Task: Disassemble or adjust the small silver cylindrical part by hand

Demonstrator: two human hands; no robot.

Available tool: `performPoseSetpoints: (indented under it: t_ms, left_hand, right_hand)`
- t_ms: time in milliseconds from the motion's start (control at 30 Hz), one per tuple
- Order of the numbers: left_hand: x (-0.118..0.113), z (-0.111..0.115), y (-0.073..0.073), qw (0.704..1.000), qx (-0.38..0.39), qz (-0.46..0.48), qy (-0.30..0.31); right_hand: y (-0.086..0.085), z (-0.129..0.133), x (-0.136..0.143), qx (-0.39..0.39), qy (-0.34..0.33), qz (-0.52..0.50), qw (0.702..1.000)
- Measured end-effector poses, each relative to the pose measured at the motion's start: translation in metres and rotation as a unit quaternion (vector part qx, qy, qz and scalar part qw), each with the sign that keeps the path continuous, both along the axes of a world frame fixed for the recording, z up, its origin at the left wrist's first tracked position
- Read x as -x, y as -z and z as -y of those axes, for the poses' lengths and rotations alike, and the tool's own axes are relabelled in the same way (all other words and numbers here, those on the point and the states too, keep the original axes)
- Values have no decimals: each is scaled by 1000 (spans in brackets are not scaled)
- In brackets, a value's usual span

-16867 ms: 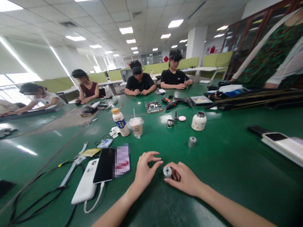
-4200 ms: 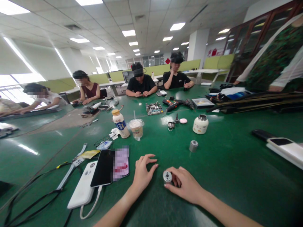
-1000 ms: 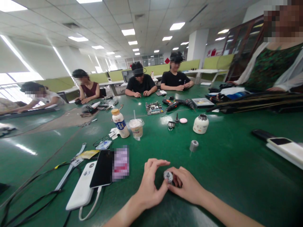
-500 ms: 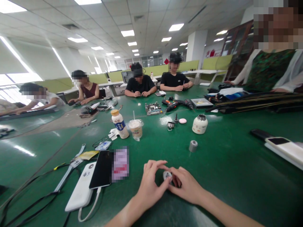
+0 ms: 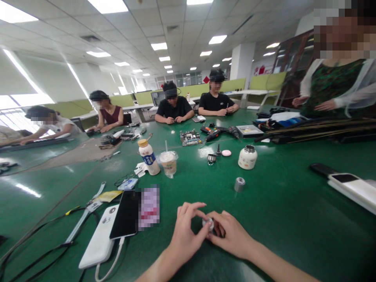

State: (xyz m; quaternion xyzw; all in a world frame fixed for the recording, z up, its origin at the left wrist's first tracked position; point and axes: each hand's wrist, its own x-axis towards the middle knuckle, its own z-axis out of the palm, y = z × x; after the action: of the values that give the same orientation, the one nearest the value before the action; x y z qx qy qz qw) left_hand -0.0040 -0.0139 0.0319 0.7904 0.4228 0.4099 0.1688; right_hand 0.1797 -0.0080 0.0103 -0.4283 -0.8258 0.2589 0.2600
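Between my two hands, low in the middle of the view, is a small round silvery piece (image 5: pixel 208 224). My left hand (image 5: pixel 188 227) has its thumb on the front of the piece and its index finger at the top edge. My right hand (image 5: pixel 230 234) grips the same piece from the right with bent fingers. Fingertips cover much of it, so its detail is hard to make out. Beyond my hands stands a grey metal cylinder (image 5: pixel 239 184) on the green table (image 5: pixel 276 196). Farther back is an open cream flask (image 5: pixel 247 157).
Left of my hands lie a phone (image 5: pixel 125 213), a white power bank (image 5: pixel 98 237), a cable and straps. A bottle (image 5: pixel 149 157) and a lidded cup (image 5: pixel 169 163) stand ahead. Farther off are a circuit board (image 5: pixel 190 137), power drills (image 5: pixel 213 134) and several people.
My left index finger has come down onto the top edge of the round piece. The view has tilted slightly up. The person standing at the right has lifted their hands off the table.
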Motion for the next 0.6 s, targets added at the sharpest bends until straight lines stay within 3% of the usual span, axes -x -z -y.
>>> performPoseSetpoints:
  t_ms: [100,300,433,600]
  left_hand:
    - [1,-2,3,1000,-13,16,-9]
    - [12,-20,13,991,-6,33,-131]
    - [19,-31,28,990,40,-16,-136]
    - [23,-36,39,990,44,-37,-131]
  right_hand:
    - [-2,0,0,0,3,2,1000]
    - [-5,1,0,22,11,12,1000]
    - [-6,2,0,26,17,14,999]
    - [-7,2,1,29,17,15,999]
